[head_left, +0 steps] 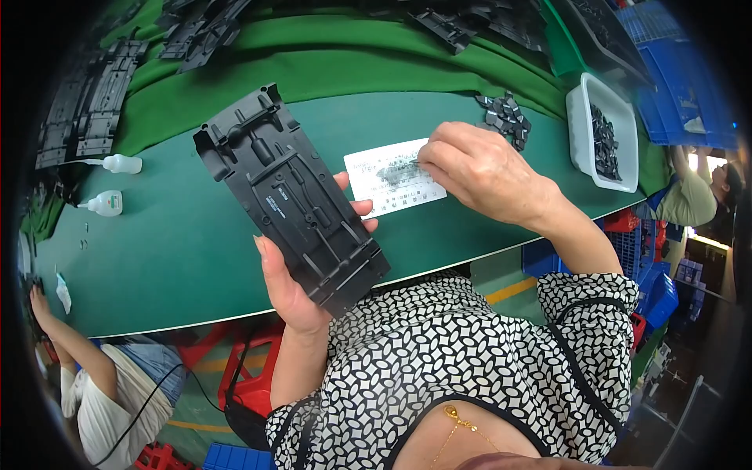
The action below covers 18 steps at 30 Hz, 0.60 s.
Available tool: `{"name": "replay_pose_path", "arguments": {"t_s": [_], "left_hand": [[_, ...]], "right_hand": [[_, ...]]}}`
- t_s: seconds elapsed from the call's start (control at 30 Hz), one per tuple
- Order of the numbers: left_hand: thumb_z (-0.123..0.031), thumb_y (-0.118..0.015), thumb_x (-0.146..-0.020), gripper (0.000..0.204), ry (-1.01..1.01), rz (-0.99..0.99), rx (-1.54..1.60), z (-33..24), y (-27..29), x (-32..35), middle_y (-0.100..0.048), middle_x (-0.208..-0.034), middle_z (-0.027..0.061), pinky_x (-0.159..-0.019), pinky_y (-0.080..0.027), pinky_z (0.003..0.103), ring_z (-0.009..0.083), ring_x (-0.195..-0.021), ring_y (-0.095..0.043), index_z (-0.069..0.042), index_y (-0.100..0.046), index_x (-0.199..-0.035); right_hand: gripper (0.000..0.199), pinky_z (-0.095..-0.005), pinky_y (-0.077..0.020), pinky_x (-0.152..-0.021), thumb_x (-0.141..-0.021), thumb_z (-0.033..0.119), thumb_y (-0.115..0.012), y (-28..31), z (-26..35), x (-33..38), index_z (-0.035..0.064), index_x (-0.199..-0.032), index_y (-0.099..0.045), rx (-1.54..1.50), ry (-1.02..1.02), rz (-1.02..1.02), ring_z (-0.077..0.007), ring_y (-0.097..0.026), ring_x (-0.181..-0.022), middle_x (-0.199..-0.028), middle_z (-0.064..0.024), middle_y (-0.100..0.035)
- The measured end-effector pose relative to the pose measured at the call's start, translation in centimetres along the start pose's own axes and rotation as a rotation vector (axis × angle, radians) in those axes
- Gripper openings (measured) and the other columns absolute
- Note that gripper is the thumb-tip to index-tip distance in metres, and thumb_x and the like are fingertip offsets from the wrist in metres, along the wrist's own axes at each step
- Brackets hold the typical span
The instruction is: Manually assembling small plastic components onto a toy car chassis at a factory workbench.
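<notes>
My left hand (pixel 294 291) is wrapped round a long black plastic chassis part (pixel 286 196), holding it tilted above the green table. Its thumb lies along the near-left edge, and the fingertips show past the right edge. Ribs, rods and small moulded details cover the side turned to me. My right hand (pixel 489 172) is over a white printed card (pixel 399 200) with a dark smudged patch, its fingertips pinched together at the card's right part. What those fingers hold, if anything, is hidden. A pile of small black pieces (pixel 507 117) lies just beyond this hand.
A white bin (pixel 581 129) of small black pieces stands at the right. Two small white bottles (pixel 124 164) (pixel 106 204) lie at the left. More black chassis parts (pixel 110 90) rest on green cloth (pixel 313 66) at the back. Another person's hand (pixel 39 301) reaches the table's left end.
</notes>
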<state>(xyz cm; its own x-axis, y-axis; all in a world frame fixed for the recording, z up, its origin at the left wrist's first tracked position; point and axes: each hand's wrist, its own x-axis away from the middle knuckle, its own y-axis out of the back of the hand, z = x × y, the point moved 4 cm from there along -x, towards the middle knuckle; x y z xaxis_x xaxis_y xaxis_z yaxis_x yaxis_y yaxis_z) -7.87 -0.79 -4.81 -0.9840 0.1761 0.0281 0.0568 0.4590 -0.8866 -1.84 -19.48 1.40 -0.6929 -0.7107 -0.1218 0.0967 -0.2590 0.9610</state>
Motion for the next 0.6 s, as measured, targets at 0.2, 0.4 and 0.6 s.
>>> {"name": "replay_pose_path", "arguments": {"t_s": [0.2, 0.4, 0.6], "left_hand": [[-0.059, -0.026, -0.091, 0.078, 0.001, 0.007, 0.016, 0.0, -0.2, -0.1, -0.035, -0.135, 0.0243, -0.091, -0.047, 0.045, 0.0356, -0.112, -0.05, 0.002, -0.022, -0.138], [-0.059, -0.027, -0.091, 0.077, 0.007, 0.0, 0.012, 0.0, -0.2, 0.0, -0.035, -0.136, 0.0243, -0.091, -0.047, 0.046, 0.036, -0.113, -0.05, 0.001, -0.022, -0.139], [-0.059, -0.027, -0.091, 0.077, 0.012, 0.005, 0.011, 0.1, -0.1, -0.2, -0.034, -0.136, 0.0243, -0.091, -0.047, 0.046, 0.0367, -0.113, -0.05, 0.0, -0.021, -0.139]], "right_hand": [[0.012, -0.0359, -0.0479, -0.058, -0.075, 0.003, -0.063, -0.9, 0.5, 0.5, -0.0001, -0.085, -0.056, 0.0, 0.07, -0.032, -0.0274, -0.057, -0.069, -0.079, -0.01, -0.055], [0.008, -0.034, -0.0481, -0.058, -0.077, 0.004, -0.063, 0.0, 0.6, 0.6, -0.0003, -0.081, -0.057, -0.034, 0.044, -0.08, -0.0259, -0.058, -0.067, -0.075, -0.0107, -0.055], [0.014, -0.0202, -0.0356, -0.047, -0.08, 0.011, -0.065, -0.2, -2.5, 0.3, -0.0023, -0.078, -0.061, -0.883, -0.754, 0.118, -0.0054, -0.047, -0.055, -0.066, 0.0005, -0.055]]}}
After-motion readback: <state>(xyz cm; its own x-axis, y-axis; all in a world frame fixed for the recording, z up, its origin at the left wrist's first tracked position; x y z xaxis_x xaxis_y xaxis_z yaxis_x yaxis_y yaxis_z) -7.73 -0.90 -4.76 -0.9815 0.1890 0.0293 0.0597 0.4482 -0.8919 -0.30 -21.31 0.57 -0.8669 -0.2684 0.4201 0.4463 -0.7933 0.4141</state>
